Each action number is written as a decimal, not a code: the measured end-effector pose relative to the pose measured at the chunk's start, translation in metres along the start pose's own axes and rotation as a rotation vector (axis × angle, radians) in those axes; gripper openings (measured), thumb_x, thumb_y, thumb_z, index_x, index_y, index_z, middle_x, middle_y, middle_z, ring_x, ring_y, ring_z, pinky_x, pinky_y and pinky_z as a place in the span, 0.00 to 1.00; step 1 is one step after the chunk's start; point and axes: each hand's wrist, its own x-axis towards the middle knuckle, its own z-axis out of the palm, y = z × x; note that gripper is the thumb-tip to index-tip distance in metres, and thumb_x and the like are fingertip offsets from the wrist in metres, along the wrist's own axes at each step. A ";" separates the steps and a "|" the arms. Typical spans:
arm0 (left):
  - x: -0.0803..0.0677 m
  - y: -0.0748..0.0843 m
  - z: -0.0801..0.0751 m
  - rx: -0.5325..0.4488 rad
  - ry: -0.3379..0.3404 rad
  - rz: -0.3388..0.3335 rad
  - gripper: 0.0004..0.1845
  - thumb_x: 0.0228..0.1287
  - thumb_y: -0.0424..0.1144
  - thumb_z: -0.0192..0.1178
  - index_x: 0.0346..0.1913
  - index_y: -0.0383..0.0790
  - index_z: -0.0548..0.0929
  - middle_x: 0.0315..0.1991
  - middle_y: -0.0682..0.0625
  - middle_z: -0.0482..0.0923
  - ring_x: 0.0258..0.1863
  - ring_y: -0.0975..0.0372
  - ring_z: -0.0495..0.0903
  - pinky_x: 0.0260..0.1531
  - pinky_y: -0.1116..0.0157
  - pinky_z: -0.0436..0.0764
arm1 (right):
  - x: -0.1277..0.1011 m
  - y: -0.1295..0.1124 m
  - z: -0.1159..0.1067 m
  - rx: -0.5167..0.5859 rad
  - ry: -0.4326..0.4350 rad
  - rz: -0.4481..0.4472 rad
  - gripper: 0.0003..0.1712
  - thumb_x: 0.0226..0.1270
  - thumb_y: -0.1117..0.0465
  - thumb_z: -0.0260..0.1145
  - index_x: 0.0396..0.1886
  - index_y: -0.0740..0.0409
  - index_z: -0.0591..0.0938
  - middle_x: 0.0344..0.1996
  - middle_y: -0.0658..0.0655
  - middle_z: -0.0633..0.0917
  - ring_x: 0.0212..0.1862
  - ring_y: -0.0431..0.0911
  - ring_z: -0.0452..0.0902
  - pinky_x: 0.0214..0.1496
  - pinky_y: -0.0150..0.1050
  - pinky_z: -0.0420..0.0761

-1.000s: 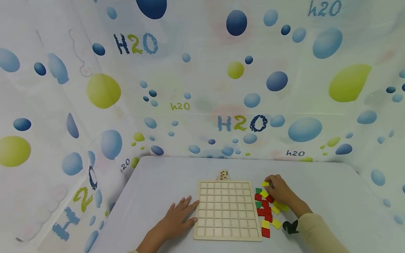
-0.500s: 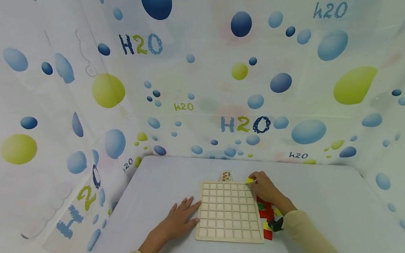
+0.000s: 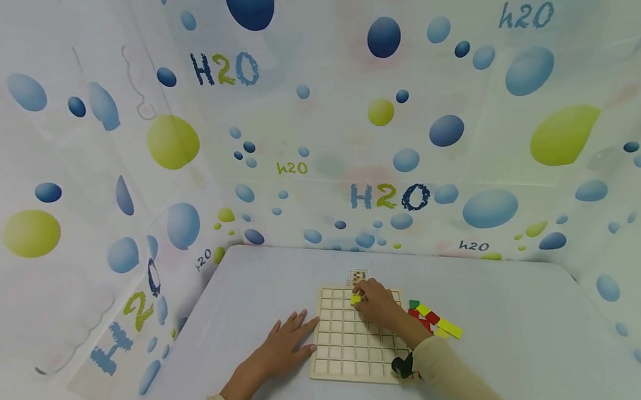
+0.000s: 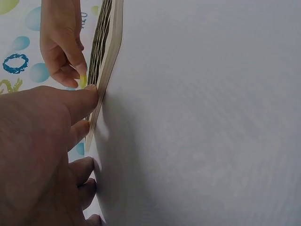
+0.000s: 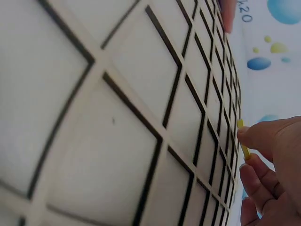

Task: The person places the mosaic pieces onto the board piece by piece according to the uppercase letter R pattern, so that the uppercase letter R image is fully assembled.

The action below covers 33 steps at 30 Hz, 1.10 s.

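A wooden grid board (image 3: 335, 356) lies on the white table, its square cells bare where they show. Over its far rows my right hand (image 3: 378, 304) pinches a yellow square tile (image 3: 355, 299) between thumb and fingers. In the right wrist view the yellow tile (image 5: 244, 140) stands on edge in that pinch, close to the board's far cells. My left hand (image 3: 284, 349) rests flat with fingers spread, thumb and fingertips against the board's left edge. The left wrist view shows the left thumb (image 4: 84, 101) touching the board's rim (image 4: 113, 42).
Right of the board lies a loose heap of red tiles (image 3: 432, 317), yellow tiles (image 3: 449, 329) and a green tile (image 3: 414, 304), partly hidden by the right forearm. A small printed pattern card (image 3: 356, 275) sits behind the board. A patterned curtain (image 3: 323, 134) hangs behind the table.
My right hand has picked a yellow tile from the heap and carried it left, past the board's far right corner, to above the far rows. The left hand has stayed at the board's edge.
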 end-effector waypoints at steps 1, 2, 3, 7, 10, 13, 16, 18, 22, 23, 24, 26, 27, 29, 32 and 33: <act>0.000 0.000 0.000 0.001 0.001 0.001 0.35 0.79 0.59 0.57 0.82 0.52 0.67 0.83 0.38 0.57 0.83 0.39 0.54 0.76 0.29 0.50 | 0.000 -0.001 0.002 -0.015 0.002 -0.011 0.09 0.73 0.63 0.70 0.51 0.55 0.83 0.46 0.53 0.81 0.50 0.49 0.78 0.52 0.56 0.74; 0.001 0.000 0.001 -0.001 0.003 0.005 0.35 0.79 0.59 0.57 0.81 0.51 0.67 0.83 0.38 0.57 0.83 0.39 0.54 0.76 0.29 0.50 | 0.001 -0.001 0.005 -0.037 0.003 -0.021 0.08 0.74 0.63 0.70 0.49 0.54 0.83 0.46 0.52 0.81 0.51 0.48 0.77 0.51 0.55 0.74; 0.001 -0.001 0.001 -0.001 0.005 0.008 0.35 0.79 0.58 0.57 0.81 0.51 0.67 0.83 0.38 0.57 0.83 0.39 0.54 0.76 0.29 0.50 | 0.002 -0.002 0.007 -0.050 0.003 -0.034 0.07 0.74 0.63 0.69 0.48 0.54 0.84 0.45 0.52 0.81 0.51 0.49 0.78 0.51 0.54 0.74; 0.001 -0.001 0.001 -0.001 0.006 0.010 0.35 0.78 0.59 0.57 0.81 0.51 0.67 0.83 0.37 0.57 0.83 0.38 0.54 0.76 0.29 0.50 | 0.003 -0.004 0.011 -0.071 0.007 -0.057 0.07 0.72 0.66 0.68 0.47 0.54 0.86 0.44 0.52 0.82 0.50 0.51 0.78 0.51 0.56 0.76; 0.002 -0.001 0.002 0.007 0.002 0.000 0.35 0.78 0.60 0.57 0.81 0.52 0.67 0.83 0.39 0.57 0.83 0.39 0.54 0.77 0.30 0.50 | 0.004 -0.007 0.012 -0.065 0.008 -0.061 0.09 0.71 0.67 0.68 0.49 0.56 0.86 0.44 0.53 0.83 0.50 0.51 0.78 0.53 0.57 0.78; 0.002 -0.001 0.003 0.015 0.003 -0.006 0.35 0.78 0.60 0.57 0.81 0.52 0.68 0.83 0.39 0.58 0.83 0.40 0.55 0.76 0.30 0.51 | 0.004 -0.009 0.013 -0.059 0.010 -0.049 0.12 0.71 0.66 0.69 0.53 0.57 0.84 0.46 0.54 0.84 0.51 0.51 0.78 0.55 0.57 0.78; 0.002 0.000 0.003 0.025 0.005 -0.010 0.35 0.77 0.59 0.58 0.81 0.52 0.68 0.83 0.39 0.58 0.83 0.40 0.55 0.76 0.30 0.52 | 0.005 -0.010 0.015 -0.057 0.014 -0.034 0.14 0.72 0.65 0.70 0.55 0.57 0.83 0.47 0.54 0.84 0.52 0.51 0.78 0.57 0.58 0.78; 0.001 0.000 0.003 0.028 0.009 -0.006 0.35 0.77 0.59 0.59 0.81 0.52 0.68 0.83 0.38 0.59 0.82 0.39 0.56 0.76 0.29 0.52 | 0.004 -0.010 0.015 -0.067 0.016 -0.042 0.12 0.72 0.65 0.70 0.52 0.57 0.84 0.46 0.54 0.84 0.52 0.51 0.78 0.57 0.58 0.78; 0.001 -0.001 0.004 0.025 0.011 -0.004 0.35 0.77 0.59 0.59 0.81 0.52 0.68 0.83 0.38 0.58 0.82 0.39 0.56 0.76 0.29 0.52 | 0.001 -0.010 0.014 -0.101 0.021 -0.092 0.05 0.72 0.66 0.70 0.45 0.56 0.87 0.43 0.54 0.83 0.48 0.52 0.77 0.53 0.58 0.79; 0.001 -0.001 0.004 0.022 0.011 -0.003 0.35 0.77 0.59 0.59 0.81 0.52 0.68 0.83 0.38 0.58 0.82 0.39 0.56 0.76 0.29 0.52 | 0.000 -0.011 0.013 -0.109 0.023 -0.103 0.04 0.72 0.65 0.69 0.43 0.56 0.88 0.44 0.55 0.83 0.49 0.53 0.77 0.52 0.59 0.79; 0.001 -0.001 0.003 0.020 0.011 -0.002 0.35 0.77 0.59 0.59 0.81 0.52 0.68 0.83 0.38 0.58 0.82 0.39 0.56 0.76 0.29 0.52 | -0.002 -0.011 0.011 -0.112 0.027 -0.111 0.03 0.73 0.65 0.69 0.42 0.55 0.88 0.44 0.55 0.83 0.49 0.54 0.77 0.52 0.60 0.79; 0.001 -0.001 0.003 0.019 0.010 -0.004 0.35 0.77 0.59 0.59 0.81 0.52 0.68 0.83 0.38 0.58 0.82 0.39 0.55 0.76 0.29 0.51 | -0.005 -0.011 0.008 -0.111 0.034 -0.104 0.04 0.74 0.65 0.68 0.42 0.55 0.89 0.46 0.57 0.83 0.50 0.55 0.77 0.52 0.60 0.79; 0.002 -0.001 0.003 0.020 0.008 -0.004 0.35 0.77 0.59 0.59 0.81 0.52 0.68 0.83 0.38 0.58 0.82 0.39 0.55 0.76 0.29 0.51 | -0.007 -0.010 0.006 -0.102 0.037 -0.094 0.04 0.74 0.64 0.68 0.42 0.55 0.89 0.47 0.57 0.83 0.50 0.55 0.77 0.52 0.61 0.79; 0.002 -0.001 0.003 0.019 0.006 -0.008 0.35 0.77 0.59 0.58 0.81 0.52 0.68 0.83 0.38 0.58 0.83 0.40 0.55 0.76 0.29 0.51 | -0.012 -0.006 0.000 -0.087 0.051 -0.057 0.04 0.74 0.64 0.68 0.43 0.54 0.89 0.48 0.57 0.83 0.51 0.55 0.76 0.53 0.60 0.78; 0.002 -0.001 0.003 0.019 0.002 -0.012 0.36 0.78 0.60 0.58 0.82 0.52 0.67 0.83 0.39 0.57 0.83 0.40 0.54 0.76 0.29 0.50 | -0.023 0.003 -0.011 -0.056 0.082 -0.001 0.05 0.74 0.64 0.69 0.45 0.55 0.88 0.47 0.56 0.83 0.49 0.53 0.77 0.52 0.57 0.78; 0.002 -0.001 0.003 0.019 0.001 -0.012 0.36 0.78 0.60 0.58 0.82 0.52 0.67 0.83 0.39 0.57 0.83 0.40 0.54 0.76 0.29 0.50 | -0.027 0.008 -0.016 -0.051 0.096 0.010 0.06 0.73 0.64 0.70 0.46 0.56 0.87 0.46 0.57 0.83 0.49 0.53 0.77 0.52 0.57 0.78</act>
